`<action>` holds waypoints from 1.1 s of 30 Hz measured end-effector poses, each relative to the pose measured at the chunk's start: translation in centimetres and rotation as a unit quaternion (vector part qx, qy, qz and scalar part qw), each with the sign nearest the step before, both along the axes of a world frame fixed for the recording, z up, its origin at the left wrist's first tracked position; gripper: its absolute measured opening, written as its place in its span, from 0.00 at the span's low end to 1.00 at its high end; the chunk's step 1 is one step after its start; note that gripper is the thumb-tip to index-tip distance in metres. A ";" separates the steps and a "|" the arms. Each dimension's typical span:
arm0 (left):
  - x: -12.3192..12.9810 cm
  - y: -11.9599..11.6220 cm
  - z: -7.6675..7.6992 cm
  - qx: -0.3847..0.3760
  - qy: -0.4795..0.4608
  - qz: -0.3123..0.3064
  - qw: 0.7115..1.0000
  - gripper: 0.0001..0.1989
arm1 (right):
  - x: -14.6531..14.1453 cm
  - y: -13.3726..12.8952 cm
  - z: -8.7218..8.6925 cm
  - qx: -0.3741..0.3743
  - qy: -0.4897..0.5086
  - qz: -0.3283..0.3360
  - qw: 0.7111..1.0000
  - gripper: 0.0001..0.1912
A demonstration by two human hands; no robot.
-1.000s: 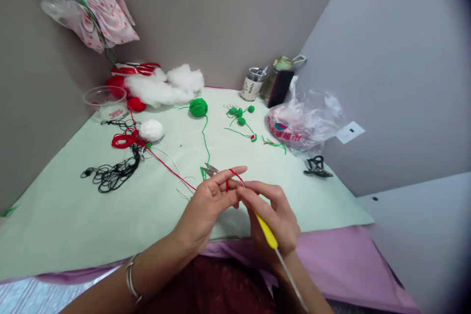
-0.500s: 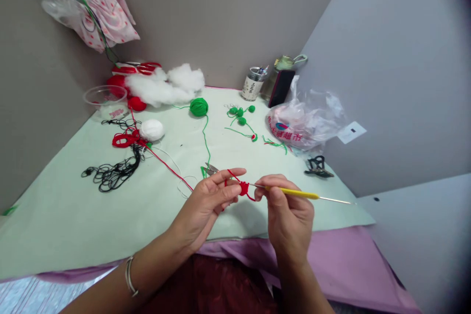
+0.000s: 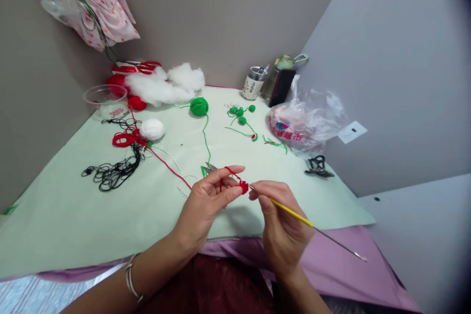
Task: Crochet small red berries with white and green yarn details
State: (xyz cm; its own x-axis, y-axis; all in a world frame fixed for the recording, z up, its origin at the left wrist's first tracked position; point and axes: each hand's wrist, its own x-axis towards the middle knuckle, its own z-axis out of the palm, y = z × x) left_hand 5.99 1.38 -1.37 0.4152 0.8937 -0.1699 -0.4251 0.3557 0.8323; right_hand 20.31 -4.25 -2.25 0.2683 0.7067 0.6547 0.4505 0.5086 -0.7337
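Observation:
Between thumb and fingers, my left hand (image 3: 208, 198) pinches a small red crochet piece (image 3: 243, 187), with red yarn (image 3: 232, 172) looped over its raised index finger. My right hand (image 3: 285, 221) grips a crochet hook (image 3: 292, 213) with a yellow handle like a pen; its left tip meets the red piece, and its other metal end points down to the right. Partly behind my left hand lie scissors (image 3: 210, 167). A red strand (image 3: 167, 165) runs from a red yarn bundle (image 3: 126, 138) on the left toward my left hand.
On the table are a green yarn ball (image 3: 199, 106), a white yarn ball (image 3: 152, 129), tangled black cord (image 3: 117, 171), white stuffing (image 3: 165, 86) and small green crocheted balls (image 3: 242, 120). A plastic bag (image 3: 305, 120), a black hair claw (image 3: 318, 167) and a phone (image 3: 281, 88) stand right.
The crochet hook has tilted: its free end has swung down to the right, and my right hand has turned with it. The left hand still pinches the red piece, having shifted slightly.

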 end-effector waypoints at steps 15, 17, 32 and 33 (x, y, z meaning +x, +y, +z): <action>-0.2 0.1 0.5 -0.030 0.008 -0.008 0.999 0.14 | 0.0 -0.3 -0.2 0.021 -0.026 -0.011 0.999 0.16; -0.2 0.1 0.6 -0.025 0.011 -0.001 1.000 0.15 | 0.0 -0.3 -0.2 0.022 -0.024 -0.012 0.999 0.16; 0.0 -0.3 0.9 -0.030 0.002 -0.029 0.999 0.19 | -0.5 -0.1 -0.9 0.050 -0.032 -0.031 0.998 0.21; 0.0 -0.3 0.9 -0.033 -0.001 -0.028 0.999 0.21 | -0.4 -0.1 -0.8 0.042 -0.020 -0.021 0.999 0.20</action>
State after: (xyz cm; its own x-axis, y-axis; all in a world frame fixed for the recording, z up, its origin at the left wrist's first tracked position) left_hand 5.99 1.08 -0.42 0.4650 0.8558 -0.2269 -0.4039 0.4331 0.8058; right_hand 19.87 -4.36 -3.09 0.2690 0.6378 0.7217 0.5001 0.5479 -0.6706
